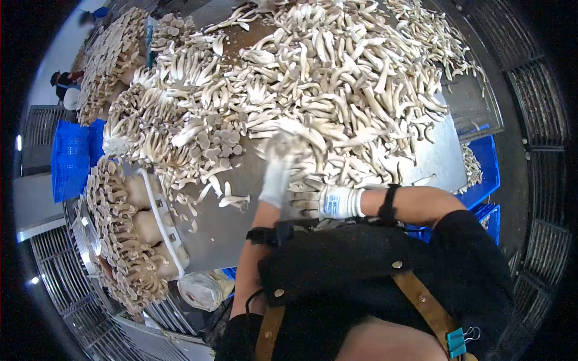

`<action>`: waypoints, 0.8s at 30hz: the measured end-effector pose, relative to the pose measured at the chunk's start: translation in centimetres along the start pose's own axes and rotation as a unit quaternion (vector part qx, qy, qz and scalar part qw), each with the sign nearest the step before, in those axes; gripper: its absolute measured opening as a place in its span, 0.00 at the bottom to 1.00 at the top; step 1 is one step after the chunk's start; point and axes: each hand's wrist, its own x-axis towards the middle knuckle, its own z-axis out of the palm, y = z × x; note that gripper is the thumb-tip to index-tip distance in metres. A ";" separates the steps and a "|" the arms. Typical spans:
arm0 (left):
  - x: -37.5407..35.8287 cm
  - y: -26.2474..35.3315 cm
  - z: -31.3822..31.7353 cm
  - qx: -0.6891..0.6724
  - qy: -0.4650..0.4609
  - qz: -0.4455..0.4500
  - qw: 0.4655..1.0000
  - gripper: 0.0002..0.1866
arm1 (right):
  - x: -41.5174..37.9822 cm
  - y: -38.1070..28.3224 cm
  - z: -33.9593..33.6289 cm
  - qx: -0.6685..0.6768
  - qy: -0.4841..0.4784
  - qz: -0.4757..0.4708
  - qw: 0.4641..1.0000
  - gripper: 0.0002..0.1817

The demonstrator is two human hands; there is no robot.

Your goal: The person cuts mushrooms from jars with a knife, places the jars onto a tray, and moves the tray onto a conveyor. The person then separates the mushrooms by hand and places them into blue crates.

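The mushrooms (355, 78) are pale, smooth and fleshy, with thick, often curved stems and small grey-brown caps. They lie in a deep heap on a bare sheet-metal table (211, 240), spreading from its far edge down to near the middle of its near edge. Their long axes run every which way in the heap; many slant, and some lie almost parallel to the near edge. Toward the table's left edge they sit in denser clumps with stems side by side, and one group turns its round caps up to the camera. A few loose ones lie between these clumps and the near edge.

The gloved left hand (279, 168) reaches over the near side of the heap; its fingers are blurred, so I cannot tell whether they hold a mushroom. The gloved right hand (328, 201), with blue print on white fabric, lies just beside the heap by the near edge, fingers toward the left edge; whether they grip anything I cannot tell.

Along the left edge, a white plastic tray (159, 207) carries rounded blocks with mushroom clusters (120, 228) facing outward, closing off that side. Crumpled clear plastic (201, 292) sits by the near left corner. A blue crate (71, 156) stands beyond the left edge, and another blue crate (490, 159), containing mushrooms, past the right edge.
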 end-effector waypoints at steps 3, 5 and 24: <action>3.7 -1.5 -0.3 0.117 -0.133 0.185 0.967 0.38 | -0.6 4.1 0.3 -0.015 -0.092 0.114 0.989 0.14; 0.6 3.0 0.1 0.175 -0.037 0.167 0.970 0.33 | -2.1 5.6 -0.5 0.022 -0.085 0.227 0.970 0.14; 2.6 -2.6 1.5 -0.110 -0.082 0.197 0.971 0.31 | 2.1 12.2 -5.4 0.319 -0.017 0.519 0.793 0.29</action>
